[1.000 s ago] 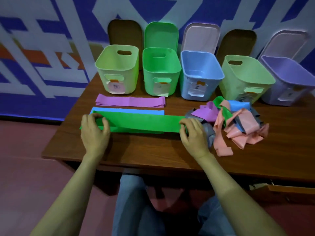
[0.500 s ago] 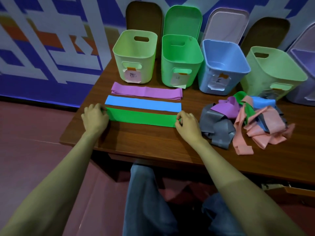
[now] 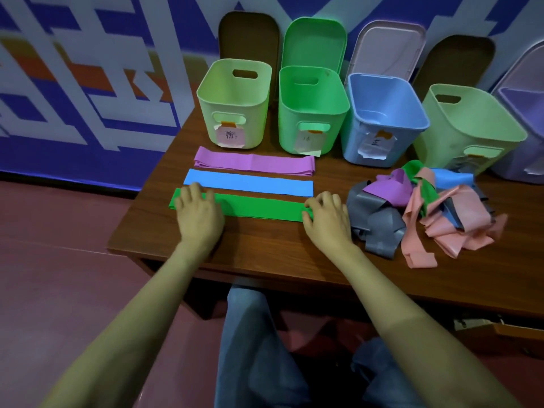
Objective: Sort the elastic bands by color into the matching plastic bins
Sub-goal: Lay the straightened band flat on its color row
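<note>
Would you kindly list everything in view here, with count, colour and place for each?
Open plastic bins: five; pale green, green, blue, pale green, purple, left to right; row at the table's back.
Bin lids: five; brown, green, whitish, brown, lilac; leaning on the wall behind the bins.
Flat purple elastic band: one; nearest the bins.
Flat blue elastic band: one; middle strip.
Flat green elastic band: one; nearest the person.
Tangled pile of elastic bands: count unclear; grey, purple, pink, green, blue; right of the strips.
Brown wooden table: one; under everything.
Legs in blue jeans: two; below the table.
Left hand: rests on the green band's left end.
Right hand: pinches its right end.
</note>
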A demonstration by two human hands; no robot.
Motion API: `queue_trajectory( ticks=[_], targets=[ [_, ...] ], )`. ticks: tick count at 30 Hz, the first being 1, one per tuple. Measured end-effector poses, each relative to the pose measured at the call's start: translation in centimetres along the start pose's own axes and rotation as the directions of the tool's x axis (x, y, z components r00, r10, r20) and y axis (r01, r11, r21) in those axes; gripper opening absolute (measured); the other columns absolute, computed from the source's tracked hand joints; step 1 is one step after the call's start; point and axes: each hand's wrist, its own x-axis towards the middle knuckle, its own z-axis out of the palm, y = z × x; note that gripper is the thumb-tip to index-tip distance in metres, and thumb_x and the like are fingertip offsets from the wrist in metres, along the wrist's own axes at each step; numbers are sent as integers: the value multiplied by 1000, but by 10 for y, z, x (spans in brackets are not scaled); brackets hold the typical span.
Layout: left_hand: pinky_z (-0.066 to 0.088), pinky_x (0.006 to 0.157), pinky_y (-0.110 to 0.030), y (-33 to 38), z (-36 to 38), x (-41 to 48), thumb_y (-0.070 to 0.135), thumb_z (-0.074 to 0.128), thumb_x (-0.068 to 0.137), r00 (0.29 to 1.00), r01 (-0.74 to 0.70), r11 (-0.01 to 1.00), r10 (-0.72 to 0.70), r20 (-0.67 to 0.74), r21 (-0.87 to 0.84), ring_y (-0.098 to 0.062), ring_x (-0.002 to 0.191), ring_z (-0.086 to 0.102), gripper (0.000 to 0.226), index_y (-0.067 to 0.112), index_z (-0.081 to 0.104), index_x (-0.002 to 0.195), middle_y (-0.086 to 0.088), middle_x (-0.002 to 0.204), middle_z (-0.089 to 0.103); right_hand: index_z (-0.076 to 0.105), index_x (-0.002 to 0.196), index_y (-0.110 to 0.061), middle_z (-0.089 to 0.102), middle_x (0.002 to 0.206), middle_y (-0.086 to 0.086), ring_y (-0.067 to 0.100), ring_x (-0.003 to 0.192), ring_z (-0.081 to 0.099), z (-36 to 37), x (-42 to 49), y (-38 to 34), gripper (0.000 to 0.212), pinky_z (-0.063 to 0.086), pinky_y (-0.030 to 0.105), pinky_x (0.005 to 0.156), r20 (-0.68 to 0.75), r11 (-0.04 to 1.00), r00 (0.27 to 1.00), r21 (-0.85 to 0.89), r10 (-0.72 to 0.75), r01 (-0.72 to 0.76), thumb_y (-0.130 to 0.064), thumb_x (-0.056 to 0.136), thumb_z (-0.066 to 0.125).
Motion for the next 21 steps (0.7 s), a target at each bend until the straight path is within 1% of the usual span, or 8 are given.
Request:
queue_trajectory(
  ticks=[2,5,8,11,15,18,19,21],
  targets=[
    [45,71,-41,35,-3,-23,14,61,74,993,-116,991,114,-31,-72,-36,83,56,22,3,67,93,-19,92,59,61,109,-10,54,106,8,26,101,48,-7,-12,3,23,38,38,85,-75,999,996,11,-41,42,-21,90,53],
    [45,69,-37,93,-8,-57,22,56,76,963,-268,935,262,-58,-231,-31,80,58,25,10,68,94,-10,87,61,64,99,-12,57,98,6,26,95,53,-17,-37,21,18,43,39,81,-192,996,979,40,-67,76,-16,82,62],
    [44,68,-35,147,-15,-78,28,45,79,927,-369,873,369,-64,-318,-28,79,57,29,14,65,94,-5,87,60,64,98,-13,58,97,7,26,95,53,-29,-62,55,20,44,38,81,-264,998,964,48,-19,33,-13,77,65],
    [46,68,-35,192,-15,-88,29,41,77,884,-449,806,462,-64,-387,-29,80,56,30,15,63,92,-6,89,59,62,97,-13,57,99,8,26,97,50,-44,-86,99,20,39,38,84,-292,999,956,26,31,-25,-14,77,61],
    [47,70,-37,238,-11,-91,26,45,77,848,-478,733,529,-36,-484,-31,83,58,27,13,63,90,-8,92,59,62,101,-13,56,101,8,27,98,50,-53,-115,158,24,41,40,84,-252,991,958,28,133,-130,-15,77,56],
    [49,75,-37,261,-5,-88,15,67,71,854,-451,735,520,-5,-506,-35,90,60,22,9,65,92,-14,100,61,63,102,-12,55,101,9,24,98,46,-53,-126,184,30,46,42,83,-223,976,951,88,216,-201,-23,81,45],
    [49,76,-39,268,-3,-87,12,72,69,858,-439,743,514,10,-505,-36,93,60,25,7,65,92,-16,103,61,63,103,-11,55,101,10,25,99,47,-53,-125,189,28,47,44,83,-217,969,946,112,239,-219,-22,82,47],
    [48,83,-42,282,1,-82,12,73,71,867,-408,754,496,39,-515,-39,100,58,29,4,65,97,-19,108,59,62,106,-10,54,104,12,29,100,50,-55,-117,197,25,47,46,85,-225,957,936,172,270,-234,-12,81,57]
  ],
)
